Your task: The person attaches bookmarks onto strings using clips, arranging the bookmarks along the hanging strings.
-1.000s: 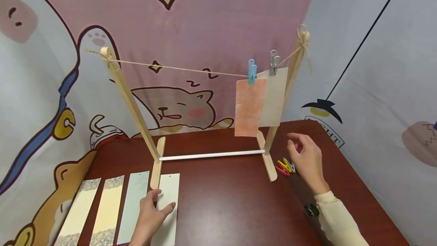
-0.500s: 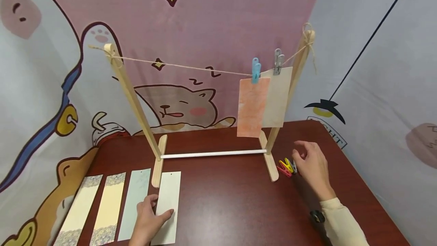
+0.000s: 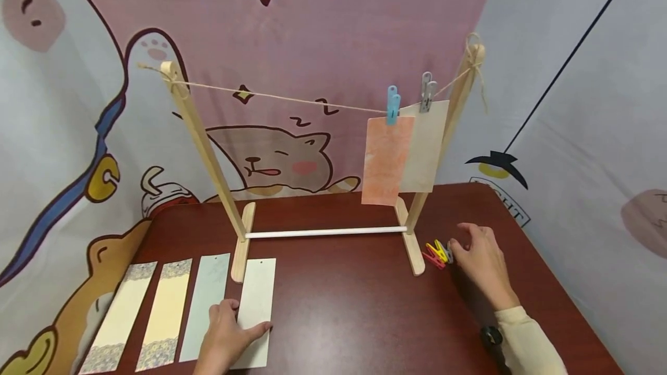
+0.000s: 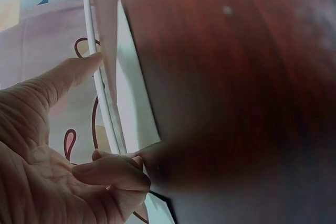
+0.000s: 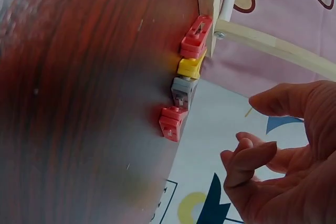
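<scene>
where the left hand (image 3: 224,333) overlaps it, the white card (image 3: 259,291) is hidden.

Two letters "Z" were legible on the pink backdrop (image 3: 365,28), above the drawn cat (image 3: 281,158). A boxed sign (image 3: 515,211) on the pale backdrop (image 3: 578,132) ended in "HT"; its other letters were unclear.

Open tabletop (image 3: 344,305) right of white card (image 3: 259,288), rod (image 3: 325,232) behind (low)
</scene>
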`<state>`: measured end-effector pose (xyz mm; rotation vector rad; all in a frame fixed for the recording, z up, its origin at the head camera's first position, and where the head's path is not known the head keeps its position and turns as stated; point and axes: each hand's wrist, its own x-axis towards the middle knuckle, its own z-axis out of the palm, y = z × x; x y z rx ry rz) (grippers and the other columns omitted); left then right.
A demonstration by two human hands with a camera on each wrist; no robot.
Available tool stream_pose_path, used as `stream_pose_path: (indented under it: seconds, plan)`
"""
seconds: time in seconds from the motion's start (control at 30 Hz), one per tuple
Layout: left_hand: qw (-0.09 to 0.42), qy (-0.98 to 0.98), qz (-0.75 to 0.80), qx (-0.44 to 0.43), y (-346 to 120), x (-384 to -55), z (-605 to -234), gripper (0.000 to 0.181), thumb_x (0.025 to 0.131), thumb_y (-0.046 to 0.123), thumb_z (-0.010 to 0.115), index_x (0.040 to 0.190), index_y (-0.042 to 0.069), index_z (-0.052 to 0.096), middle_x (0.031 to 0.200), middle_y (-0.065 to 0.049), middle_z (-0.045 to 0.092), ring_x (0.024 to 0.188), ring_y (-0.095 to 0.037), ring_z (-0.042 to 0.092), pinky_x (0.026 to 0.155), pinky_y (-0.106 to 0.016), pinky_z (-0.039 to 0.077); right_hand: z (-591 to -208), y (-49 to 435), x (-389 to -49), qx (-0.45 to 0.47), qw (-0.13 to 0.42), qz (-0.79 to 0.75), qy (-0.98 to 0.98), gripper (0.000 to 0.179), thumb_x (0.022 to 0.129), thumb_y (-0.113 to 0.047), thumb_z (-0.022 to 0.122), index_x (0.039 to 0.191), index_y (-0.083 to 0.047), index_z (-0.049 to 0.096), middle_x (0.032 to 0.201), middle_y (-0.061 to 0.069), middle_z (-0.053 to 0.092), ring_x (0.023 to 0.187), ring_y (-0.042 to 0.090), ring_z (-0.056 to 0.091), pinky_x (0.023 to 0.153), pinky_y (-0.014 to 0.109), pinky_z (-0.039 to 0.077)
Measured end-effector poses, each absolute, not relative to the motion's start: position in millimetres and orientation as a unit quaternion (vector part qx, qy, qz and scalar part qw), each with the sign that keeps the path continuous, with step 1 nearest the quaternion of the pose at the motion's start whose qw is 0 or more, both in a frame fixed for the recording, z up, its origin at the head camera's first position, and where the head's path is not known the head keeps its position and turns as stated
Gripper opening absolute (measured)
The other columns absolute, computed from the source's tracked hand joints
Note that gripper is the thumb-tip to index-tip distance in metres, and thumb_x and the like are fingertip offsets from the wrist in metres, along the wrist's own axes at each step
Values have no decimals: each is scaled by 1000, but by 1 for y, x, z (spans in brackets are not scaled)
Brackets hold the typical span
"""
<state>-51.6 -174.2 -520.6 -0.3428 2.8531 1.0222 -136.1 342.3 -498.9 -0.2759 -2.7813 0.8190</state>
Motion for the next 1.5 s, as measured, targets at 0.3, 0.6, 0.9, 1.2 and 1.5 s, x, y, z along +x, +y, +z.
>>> stream_pose_path:
  seconds: [0.3,0.6,0.9,1.2,1.5]
  plan:
    - [36,944,307,-118,-176,-50,-520,73,72,32,102,109,-8,54,101,-23,47,74,-36,58,67,-57,53,-501,342,-137,-95,65,270,-956,45,101,-20,74,129,13,62,119,34,55,99,44,55,80,62,51]
    - [36,947,302,-105,-183,-50,-529,64,76,26,101,102,-5,52,89,-15,52,74,-31,56,65,-50,49,-507,347,-136,-86,35,255,-963,39,98,-15,73,122,14,65,114,35,60,100,46,57,80,63,50]
    - [7,944,316,-98,-192,-53,-545,51,78,12,97,109,-8,61,77,-5,58,67,-22,54,62,-44,47,-512,355,-138,-86,3,246,-965,38,94,-12,72,121,14,65,123,39,53,99,46,56,81,63,50]
    - [7,921,374,-112,-193,-56,-524,15,87,3,84,91,-5,72,71,-1,61,64,-18,54,60,-36,45,-509,363,-137,-84,13,228,-970,15,98,-13,75,95,2,74,89,15,64,77,30,57,65,47,48]
    - [21,884,449,-127,-187,-57,-513,12,92,0,82,92,-6,72,76,-3,63,70,-19,55,58,-28,45,-507,366,-140,-110,-8,220,-969,42,96,-22,80,115,13,64,95,24,68,79,36,62,73,58,55]
